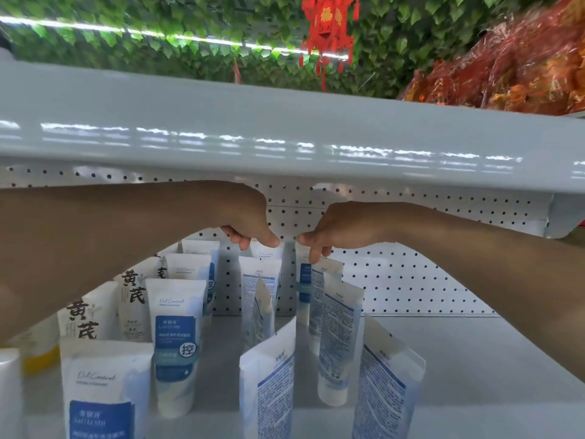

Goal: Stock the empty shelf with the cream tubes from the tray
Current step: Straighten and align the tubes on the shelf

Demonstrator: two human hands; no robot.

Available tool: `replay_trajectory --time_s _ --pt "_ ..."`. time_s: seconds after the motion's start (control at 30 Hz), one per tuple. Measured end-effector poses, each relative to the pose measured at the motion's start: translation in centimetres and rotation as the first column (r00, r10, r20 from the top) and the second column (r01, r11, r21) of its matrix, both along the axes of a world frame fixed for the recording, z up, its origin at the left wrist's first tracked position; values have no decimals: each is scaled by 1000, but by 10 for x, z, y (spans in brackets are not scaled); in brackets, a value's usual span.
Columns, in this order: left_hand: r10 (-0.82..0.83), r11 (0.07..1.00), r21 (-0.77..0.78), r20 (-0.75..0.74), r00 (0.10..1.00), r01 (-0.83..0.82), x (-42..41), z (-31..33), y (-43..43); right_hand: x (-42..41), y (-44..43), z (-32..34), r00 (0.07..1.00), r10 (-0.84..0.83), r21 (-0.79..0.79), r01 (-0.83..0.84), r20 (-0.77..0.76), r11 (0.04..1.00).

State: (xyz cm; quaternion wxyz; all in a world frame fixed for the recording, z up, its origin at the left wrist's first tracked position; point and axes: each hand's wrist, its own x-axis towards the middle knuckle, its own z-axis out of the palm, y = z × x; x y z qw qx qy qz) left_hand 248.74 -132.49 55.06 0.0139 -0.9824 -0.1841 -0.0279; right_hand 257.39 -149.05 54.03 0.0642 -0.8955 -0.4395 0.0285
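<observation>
Hands at far end of shelf [474, 359], by the pegboard [411, 280]: left hand [250, 223] pinches top of a back-row tube [267, 250], right hand [329, 231] pinches another tube [304, 280] w/ fingertips; best to seat both upright, labels fwd, then let go slowly so nearer tubes don't topple.
</observation>
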Motion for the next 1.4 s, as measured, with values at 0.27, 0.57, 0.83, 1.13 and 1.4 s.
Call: replay_trajectory --time_s 0.27,0.57,0.83,1.13,1.4 --pt "77 990 -110 -95 993 -87 -10 -2 -10 0 -4 0 998 -29 14 30 -57 999" --pt "118 985 -111 -119 986 -131 -10 -12 -20 4 -4 0 993 -43 47 48 -110 998" --pt "88 976 -180 -189 978 -122 -6 -8 -13 4 -10 -4 999 53 38 -53 2 998" --pt "-178 984 -5 17 984 178 -5 -21 -10 -4 -9 -8 995 38 57 -43 94 997" --pt "-295 955 -6 78 952 296 -10 -24 -12 -5 -7 -8 992 22 43 -27 120 999"
